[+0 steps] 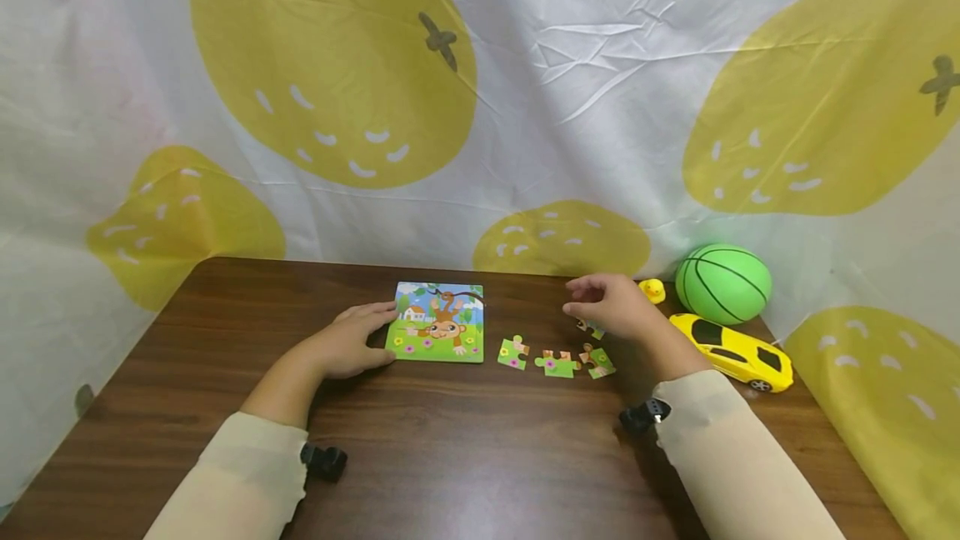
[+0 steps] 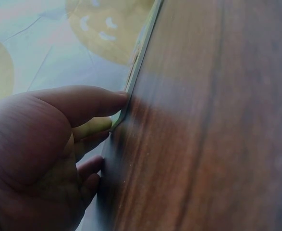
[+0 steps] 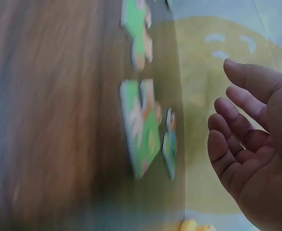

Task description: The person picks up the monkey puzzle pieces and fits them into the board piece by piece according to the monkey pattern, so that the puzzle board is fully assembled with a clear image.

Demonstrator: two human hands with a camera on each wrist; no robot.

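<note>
A square picture puzzle board (image 1: pixel 438 323) with a monkey lies on the brown table. My left hand (image 1: pixel 352 340) touches its left edge, the thumb at the near corner and the fingers farther up; the left wrist view shows the thumb (image 2: pixel 100 101) against the thin edge. To the board's right lie several loose jigsaw pieces, among them a green one (image 1: pixel 557 364) and another with a monkey part (image 1: pixel 597 360). My right hand (image 1: pixel 611 307) hovers above them with loosely bent fingers and holds nothing. One piece (image 1: pixel 592 329) is partly hidden beneath it; the right wrist view shows pieces (image 3: pixel 143 130) apart from the hand.
At the right stand a green ball (image 1: pixel 723 283), a yellow toy car (image 1: pixel 733 352) and a small yellow duck (image 1: pixel 652 291), close beside my right hand and forearm. A lemon-patterned white cloth (image 1: pixel 525 148) hangs behind the table (image 1: pixel 465 448).
</note>
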